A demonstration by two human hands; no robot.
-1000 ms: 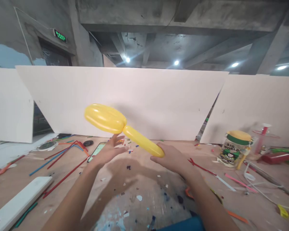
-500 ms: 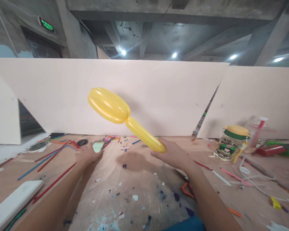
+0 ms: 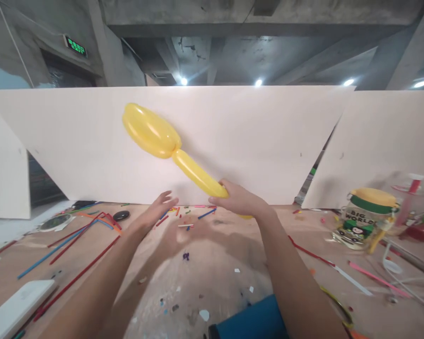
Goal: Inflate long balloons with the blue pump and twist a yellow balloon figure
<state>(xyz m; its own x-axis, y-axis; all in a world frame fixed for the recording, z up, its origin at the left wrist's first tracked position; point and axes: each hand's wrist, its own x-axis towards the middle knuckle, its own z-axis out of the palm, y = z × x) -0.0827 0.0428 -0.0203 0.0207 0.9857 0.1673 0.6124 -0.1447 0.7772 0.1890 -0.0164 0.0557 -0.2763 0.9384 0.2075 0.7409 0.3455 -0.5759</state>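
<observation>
My right hand (image 3: 238, 200) is closed round the lower end of a yellow twisted balloon (image 3: 162, 143). The balloon slants up to the left in front of the white board, with a fat folded bundle at its top and one long segment below. My left hand (image 3: 153, 216) hovers open just left of and below the balloon's held end, fingers spread, touching nothing. Both forearms reach out over the wooden table (image 3: 215, 263).
Uninflated long balloons (image 3: 74, 235) in red and blue lie at left, near a dark round object (image 3: 121, 215) and a white slab (image 3: 17, 306). A labelled jar with a yellow lid (image 3: 365, 219) and a balloon pump (image 3: 410, 197) stand at right. White boards (image 3: 254, 141) wall the back.
My right hand has lifted the balloon higher and a little to the left. My left hand left the phone area on the table and rose toward the balloon, fingers spread.
</observation>
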